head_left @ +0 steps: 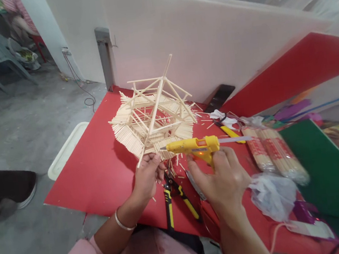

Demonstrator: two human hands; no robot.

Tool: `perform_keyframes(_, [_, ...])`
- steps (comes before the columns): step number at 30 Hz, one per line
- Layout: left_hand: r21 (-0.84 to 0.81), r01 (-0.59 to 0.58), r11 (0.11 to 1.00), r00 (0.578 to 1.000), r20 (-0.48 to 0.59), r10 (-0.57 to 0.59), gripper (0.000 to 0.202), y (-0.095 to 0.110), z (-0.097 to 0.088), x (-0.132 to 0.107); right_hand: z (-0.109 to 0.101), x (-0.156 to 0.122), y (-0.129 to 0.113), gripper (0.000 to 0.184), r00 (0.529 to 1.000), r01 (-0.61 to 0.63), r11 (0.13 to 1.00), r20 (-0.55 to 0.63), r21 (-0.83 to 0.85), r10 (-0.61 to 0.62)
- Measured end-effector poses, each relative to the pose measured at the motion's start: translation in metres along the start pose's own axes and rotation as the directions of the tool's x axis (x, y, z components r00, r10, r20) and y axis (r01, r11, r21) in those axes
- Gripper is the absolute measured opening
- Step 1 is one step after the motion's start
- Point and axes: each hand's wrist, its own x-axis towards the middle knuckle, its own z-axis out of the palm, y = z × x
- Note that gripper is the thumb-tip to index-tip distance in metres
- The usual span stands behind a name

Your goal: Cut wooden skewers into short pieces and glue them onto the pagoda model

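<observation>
A model built of thin wooden sticks (152, 116) stands tilted on the red table (100, 168). My left hand (147, 177) is closed on the lower end of one long stick of the model, at its near edge. My right hand (225, 178) grips a yellow glue gun (193, 145), held level with its nozzle pointing left, close to the model's near edge just above my left fingers.
Yellow-handled pliers (173, 196) lie on the table between my hands. Packs of sticks in plastic (273, 153) and a green board (333, 181) lie to the right. A white wall panel (207, 35) stands behind. A white tray (67, 150) sits on the floor at left.
</observation>
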Motion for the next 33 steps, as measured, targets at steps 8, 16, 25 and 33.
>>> perform_keyframes(8, [0.006,-0.008,1.000,0.999,0.032,0.007,0.048,0.001,0.000,0.001,0.000,-0.004,0.002,0.026,1.000,-0.006,1.000,0.008,-0.002,0.006])
perform_keyframes(16, [0.118,0.082,0.990,0.984,0.148,-0.099,0.048,0.009,-0.008,0.004,0.001,-0.005,0.001,0.027,1.000,-0.010,1.000,0.008,0.015,0.010])
perform_keyframes(25, [0.112,0.048,0.993,0.970,0.234,-0.073,0.049,0.006,-0.013,0.009,0.000,-0.005,0.001,0.026,1.000,-0.014,1.000,0.003,0.021,0.014])
perform_keyframes(33, [0.068,0.064,0.996,0.994,0.082,-0.070,0.049,0.009,-0.009,0.007,0.001,-0.004,-0.003,0.025,1.000,-0.015,0.999,0.006,0.035,0.015])
